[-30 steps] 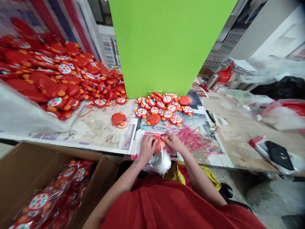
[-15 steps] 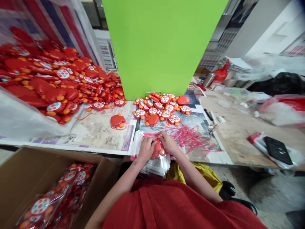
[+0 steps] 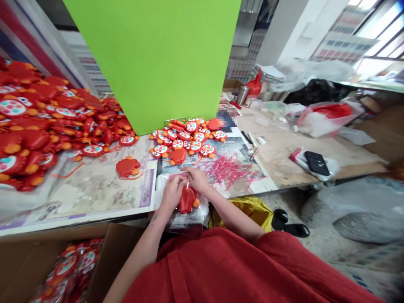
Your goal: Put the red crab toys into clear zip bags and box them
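At the near edge of the worktable (image 3: 104,185), a red plastic animal-shaped toy with orange feet (image 3: 187,200) lies in a clear plastic bag (image 3: 176,212), on a stack of similar bags. The left hand (image 3: 172,192) has its fingers curled nearly closed, pinching the bag near its mouth. The right hand (image 3: 196,181) is at the same end, forefinger extended and the others bent (whether they grip the plastic, I cannot tell).

Just beyond, a small heap of red toys with white, dotted ovals (image 3: 184,141) sits before a tall lime-green panel (image 3: 158,63). Thin pink strips (image 3: 232,170) are scattered to the right of the hands. A single red toy, plain side up (image 3: 127,167), lies to their left, near a much larger pile of red toys (image 3: 63,113). Below that, an open brown cardboard box (image 3: 116,248) holds bagged toys; farther right, a black phone-like object (image 3: 316,163) rests on plastic packaging.
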### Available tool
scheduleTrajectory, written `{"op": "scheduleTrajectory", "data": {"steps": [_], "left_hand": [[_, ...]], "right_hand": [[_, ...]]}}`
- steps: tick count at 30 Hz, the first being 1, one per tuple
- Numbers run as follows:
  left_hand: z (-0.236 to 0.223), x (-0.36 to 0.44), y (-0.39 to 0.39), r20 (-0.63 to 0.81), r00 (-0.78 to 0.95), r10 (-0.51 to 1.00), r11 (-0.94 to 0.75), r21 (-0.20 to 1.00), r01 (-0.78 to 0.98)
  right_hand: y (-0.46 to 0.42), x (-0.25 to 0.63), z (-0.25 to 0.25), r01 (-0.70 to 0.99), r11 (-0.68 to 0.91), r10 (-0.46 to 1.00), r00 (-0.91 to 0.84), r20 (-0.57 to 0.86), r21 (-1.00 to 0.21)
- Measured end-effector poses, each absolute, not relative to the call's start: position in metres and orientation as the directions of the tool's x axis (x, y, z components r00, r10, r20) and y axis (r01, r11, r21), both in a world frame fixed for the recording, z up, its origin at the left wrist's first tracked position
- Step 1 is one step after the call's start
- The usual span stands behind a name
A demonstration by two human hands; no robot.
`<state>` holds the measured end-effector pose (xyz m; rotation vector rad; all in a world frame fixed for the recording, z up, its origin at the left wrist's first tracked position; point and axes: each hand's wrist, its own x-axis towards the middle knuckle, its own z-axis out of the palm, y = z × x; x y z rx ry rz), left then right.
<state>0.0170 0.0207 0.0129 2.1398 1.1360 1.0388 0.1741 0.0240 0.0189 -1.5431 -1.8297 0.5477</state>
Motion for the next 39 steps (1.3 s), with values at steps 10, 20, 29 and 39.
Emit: {"op": "scheduleTrajectory", "data": {"steps": [10,20,29,39], "left_hand": [[-0.008,-0.003,0.021,0.054,-0.007,0.999,-0.053,0.993,0.101],[0.014,0.001,0.011,-0.212,0.053,0.976,0.217,0.967,-0.136],[0.013,0.000,0.009,-0.025,0.137,0.990,0.012,0.995,0.098],[0.024,0.001,0.003,0.062,0.182,0.981,-0.123,0.931,0.345]], "right_hand": [[0.025,0.180,0.034,0.547,0.326,0.937,-0.077,0.341,-0.771],[0.018,0.181,0.045,0.568,0.452,0.858,-0.065,0.510,-0.688],[0.011,0.142,0.045,0.740,0.552,0.816,-0.386,0.431,-0.383],[0.010,0.142,0.045,0.797,0.566,0.791,-0.454,0.410,-0.211]]}}
